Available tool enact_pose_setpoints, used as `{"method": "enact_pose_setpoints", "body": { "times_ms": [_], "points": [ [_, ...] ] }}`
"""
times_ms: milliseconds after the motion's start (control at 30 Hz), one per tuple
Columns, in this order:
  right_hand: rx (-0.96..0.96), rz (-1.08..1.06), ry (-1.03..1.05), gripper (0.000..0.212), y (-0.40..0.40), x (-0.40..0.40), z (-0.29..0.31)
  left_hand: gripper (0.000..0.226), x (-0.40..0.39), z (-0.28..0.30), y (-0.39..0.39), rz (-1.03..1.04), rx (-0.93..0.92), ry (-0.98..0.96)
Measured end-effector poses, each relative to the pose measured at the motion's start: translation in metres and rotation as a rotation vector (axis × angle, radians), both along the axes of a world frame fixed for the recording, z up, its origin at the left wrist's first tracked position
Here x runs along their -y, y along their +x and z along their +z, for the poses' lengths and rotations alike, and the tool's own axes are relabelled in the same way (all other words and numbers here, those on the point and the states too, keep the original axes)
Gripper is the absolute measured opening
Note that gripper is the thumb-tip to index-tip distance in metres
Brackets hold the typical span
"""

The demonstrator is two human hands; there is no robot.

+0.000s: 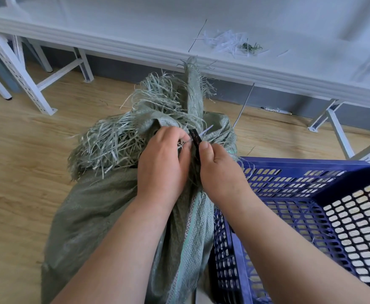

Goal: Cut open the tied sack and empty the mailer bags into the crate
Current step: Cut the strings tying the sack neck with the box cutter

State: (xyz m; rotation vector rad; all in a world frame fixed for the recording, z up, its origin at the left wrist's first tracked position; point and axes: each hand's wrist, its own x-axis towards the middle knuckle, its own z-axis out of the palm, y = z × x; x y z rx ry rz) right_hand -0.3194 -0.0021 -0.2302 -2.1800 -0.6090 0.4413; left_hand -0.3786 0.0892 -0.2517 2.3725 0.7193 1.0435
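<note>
Your two arms reach out from the bottom, over the green sack (105,205) that stands on the wood floor (15,150). Your left hand (162,159) curls its fingers into the bunched neck of the sack, right by the frayed strips (113,137). Your right hand (219,170) holds a thin black cutter (196,139) with the thumb pressed on it; its tip sits at the tied neck, next to a white tie (206,131). Just to the right, touching the sack, is the blue crate (311,207) with holes in its sides. Past the sack runs a long white table (135,29) with loose scraps (230,43) on top.
</note>
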Motion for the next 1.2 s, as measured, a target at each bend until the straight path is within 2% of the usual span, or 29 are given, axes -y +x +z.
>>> {"method": "enact_pose_setpoints", "body": {
  "times_ms": [433,1200],
  "points": [
    [0.027,0.044,-0.029,0.032,-0.003,-0.002,-0.004,0.004,0.000,0.001,-0.002,0.059,-0.013,-0.054],
    [0.034,0.059,-0.044,0.033,-0.008,0.002,-0.004,0.006,0.003,0.003,-0.003,0.117,-0.058,-0.022]
  ]
}}
